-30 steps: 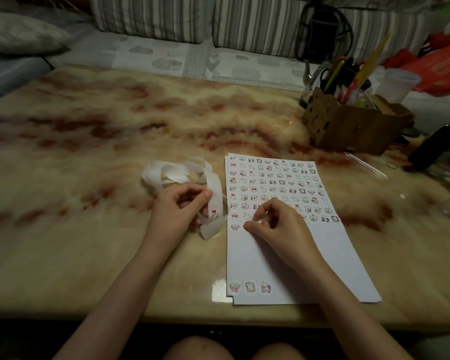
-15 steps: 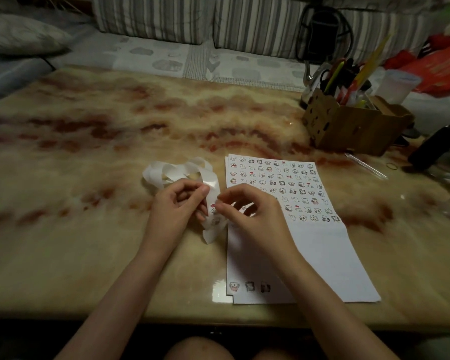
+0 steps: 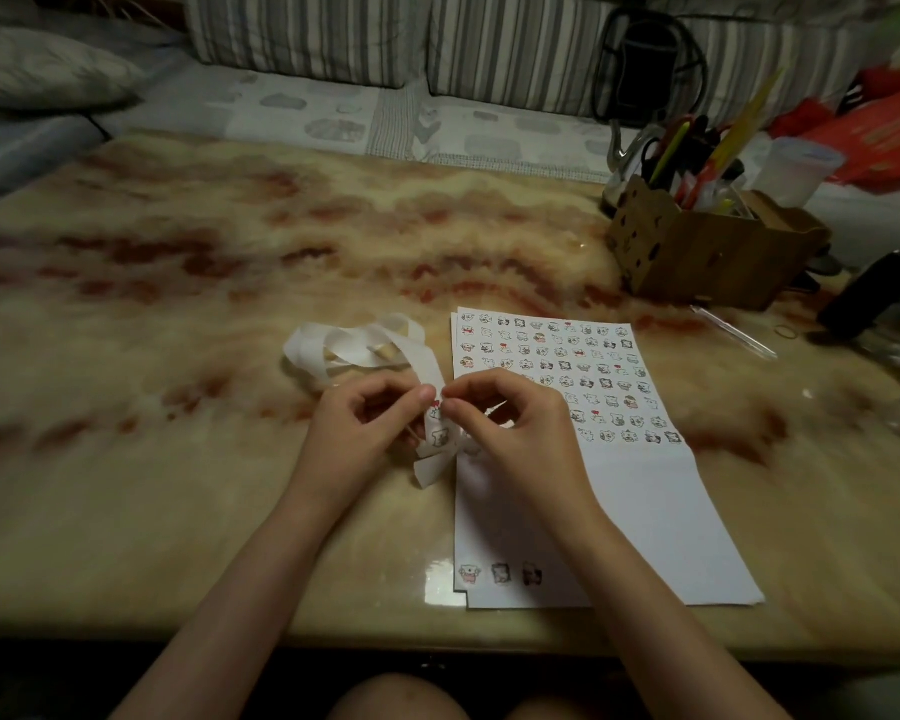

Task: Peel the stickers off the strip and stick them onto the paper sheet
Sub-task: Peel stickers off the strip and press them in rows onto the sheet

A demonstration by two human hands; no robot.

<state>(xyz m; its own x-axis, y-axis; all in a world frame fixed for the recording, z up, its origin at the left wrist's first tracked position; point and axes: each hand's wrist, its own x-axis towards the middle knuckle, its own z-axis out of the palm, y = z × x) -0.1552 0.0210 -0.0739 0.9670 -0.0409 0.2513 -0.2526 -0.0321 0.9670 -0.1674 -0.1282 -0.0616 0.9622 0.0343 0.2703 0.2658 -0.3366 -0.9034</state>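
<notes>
**Task items.** Long white sticker strip: lies in loose loops on the table, just left of the sheet; its near end is lifted between both hands and carries small printed stickers. White paper sheet: flat on the table, its far half filled with rows of small cartoon stickers, with three more at the near left corner.

**Hands.** Left hand: fingers curled, pinching the strip from the left. Right hand: thumb and forefinger pinched together on the strip, meeting the left thumb; whether a sticker has lifted cannot be told. The right hand and forearm cover the sheet's left middle.

**Surroundings.** Glossy cream-and-red marble-patterned table. Brown cardboard box of pens and scissors, beyond the sheet's far right corner. Clear thin pen and rubber band, right of the sheet. Black object at the right edge. Translucent plastic cup behind the box. Striped cushions past the far edge.

**Edges and room.** The sheet's near edge sits close to the table's near edge. A broad stretch of tabletop runs left of the strip; the sheet's near half is blank white.
</notes>
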